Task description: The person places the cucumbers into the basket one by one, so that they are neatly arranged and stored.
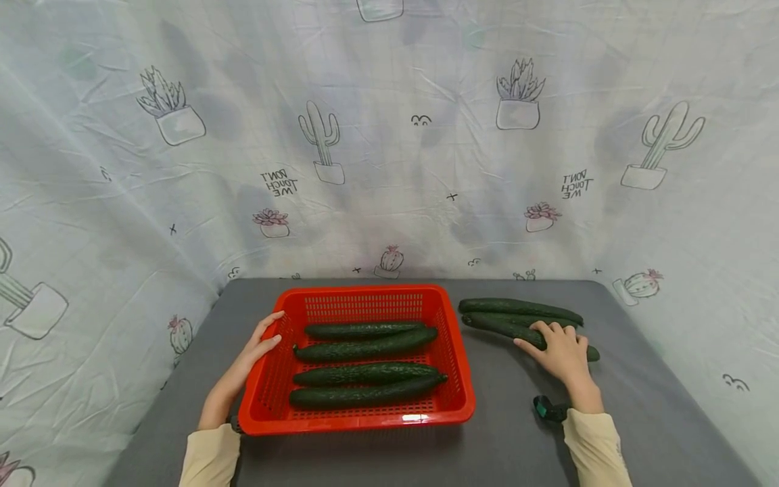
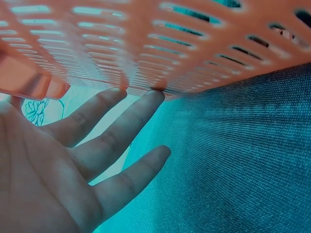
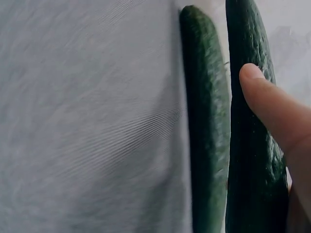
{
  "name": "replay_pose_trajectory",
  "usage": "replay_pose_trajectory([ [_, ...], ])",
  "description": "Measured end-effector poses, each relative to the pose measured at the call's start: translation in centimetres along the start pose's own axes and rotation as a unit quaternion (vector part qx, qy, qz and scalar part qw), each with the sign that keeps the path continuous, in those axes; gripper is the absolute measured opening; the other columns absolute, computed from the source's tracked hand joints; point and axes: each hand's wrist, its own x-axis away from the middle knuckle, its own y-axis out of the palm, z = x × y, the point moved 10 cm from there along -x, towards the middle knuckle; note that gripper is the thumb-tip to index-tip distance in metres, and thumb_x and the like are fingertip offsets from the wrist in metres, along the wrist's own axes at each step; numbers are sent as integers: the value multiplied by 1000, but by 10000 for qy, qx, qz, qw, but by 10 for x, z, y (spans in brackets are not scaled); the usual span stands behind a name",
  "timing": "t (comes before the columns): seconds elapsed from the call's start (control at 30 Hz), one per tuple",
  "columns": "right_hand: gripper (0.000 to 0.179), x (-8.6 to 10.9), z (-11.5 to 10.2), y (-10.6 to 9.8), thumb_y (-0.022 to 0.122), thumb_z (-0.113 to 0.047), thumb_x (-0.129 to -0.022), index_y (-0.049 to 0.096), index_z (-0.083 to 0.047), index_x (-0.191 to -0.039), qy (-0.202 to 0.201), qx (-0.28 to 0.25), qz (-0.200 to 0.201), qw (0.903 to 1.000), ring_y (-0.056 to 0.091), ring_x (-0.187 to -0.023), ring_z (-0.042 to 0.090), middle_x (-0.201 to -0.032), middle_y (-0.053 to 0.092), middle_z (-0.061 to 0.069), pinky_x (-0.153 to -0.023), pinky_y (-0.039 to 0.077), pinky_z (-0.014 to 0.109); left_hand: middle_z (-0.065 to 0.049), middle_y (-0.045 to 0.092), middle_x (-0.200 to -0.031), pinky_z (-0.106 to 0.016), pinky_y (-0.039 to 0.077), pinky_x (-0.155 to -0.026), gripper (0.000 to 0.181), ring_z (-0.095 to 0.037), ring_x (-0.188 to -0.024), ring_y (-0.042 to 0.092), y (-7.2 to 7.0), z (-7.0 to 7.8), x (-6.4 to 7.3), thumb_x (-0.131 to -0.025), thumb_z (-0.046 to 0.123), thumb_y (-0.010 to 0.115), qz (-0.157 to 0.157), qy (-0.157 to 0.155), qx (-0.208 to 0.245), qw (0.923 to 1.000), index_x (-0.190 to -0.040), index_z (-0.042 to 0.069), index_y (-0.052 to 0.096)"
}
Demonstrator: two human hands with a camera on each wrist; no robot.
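Note:
My left hand (image 1: 249,355) holds the left rim of a red plastic basket (image 1: 359,425), thumb and a finger over the edge. Below the rim, its other fingers (image 2: 119,128) are spread fairly straight along the slotted outer wall. Several dark green cucumbers (image 1: 368,397) lie crosswise in the basket. To the right of it, my right hand (image 1: 562,352) grips a cucumber (image 1: 502,328) from above, near its right end. In the right wrist view the thumb (image 3: 265,94) presses along this cucumber's side. Two more cucumbers (image 1: 520,308) lie close behind it on the table.
A grey cloth-covered table (image 1: 499,433) carries everything. White curtain sheets (image 1: 389,169) printed with potted plants hang behind the table and along both sides. A dark strap device (image 1: 550,408) is on the right wrist.

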Motion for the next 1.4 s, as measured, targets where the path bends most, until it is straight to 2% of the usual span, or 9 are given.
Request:
replay_pose_trajectory([
  [0.17, 66, 1, -8, -16, 54, -62, -82, 56, -8, -120, 49, -30, 121, 9999, 39, -96, 43, -111, 53, 23, -76, 25, 58, -8, 10, -149, -31, 47, -85, 54, -17, -114, 48, -1, 2, -3, -100, 31, 38, 54, 83, -312, 9995, -147, 23, 13],
  [0.3, 63, 3, -20, -29, 55, -60, -83, 56, -9, -120, 76, -86, 169, 9998, 39, -94, 41, -110, 53, 22, -75, 24, 57, -8, 11, -148, -32, 48, -85, 54, -21, -114, 49, 1, 3, -4, -100, 29, 38, -1, 112, -180, 9998, -147, 22, 13],
  [0.53, 63, 1, -50, -55, 55, -61, -83, 57, -9, -118, 20, -217, 352, 9991, 38, -84, 35, -104, 54, 20, -72, 23, 52, -8, 12, -148, -29, 48, -84, 54, -20, -114, 49, 0, 3, -5, -100, 30, 39, 24, 173, -208, 9996, -147, 22, 13],
  [0.67, 61, -5, -73, -64, 56, -60, -83, 57, -10, -118, -117, -132, 240, 9996, 39, -84, 35, -105, 55, 20, -73, 25, 53, -9, 12, -147, -30, 49, -84, 54, -24, -114, 50, -1, 4, -4, -100, 28, 38, -2, 230, -100, 9997, -147, 21, 12],
  [0.83, 58, -11, -105, -67, 58, -57, -83, 58, -11, -118, -335, 108, -26, 9994, 41, -86, 35, -101, 56, 17, -76, 28, 53, -11, 14, -147, -33, 50, -83, 54, -29, -113, 51, -1, 2, -3, -100, 28, 38, -50, 209, 28, 9998, -147, 21, 11],
  [1.03, 55, -12, -143, -71, 60, -56, -81, 60, -13, -115, -743, 246, -77, 9969, 41, -80, 32, -92, 54, 14, -71, 29, 48, -11, 14, -147, -34, 50, -83, 54, -30, -114, 51, -1, 0, -1, -100, 29, 38, -29, 159, 29, 9999, -147, 23, 12],
  [1.23, 58, -15, -170, -66, 58, -59, -81, 58, -14, -119, -951, 342, -235, 9946, 38, -78, 29, -92, 53, 13, -67, 25, 43, -9, 13, -148, -33, 49, -84, 54, -30, -116, 49, -1, -1, 0, -100, 30, 39, 5, 139, -48, 9999, -146, 24, 12],
  [1.4, 60, -17, -191, -59, 55, -60, -82, 56, -15, -123, -1025, 453, -400, 9929, 39, -82, 31, -95, 52, 15, -69, 27, 45, -10, 12, -149, -34, 49, -84, 55, -29, -114, 50, -1, -1, 0, -100, 31, 39, 9, 127, -120, 9998, -147, 24, 12],
])
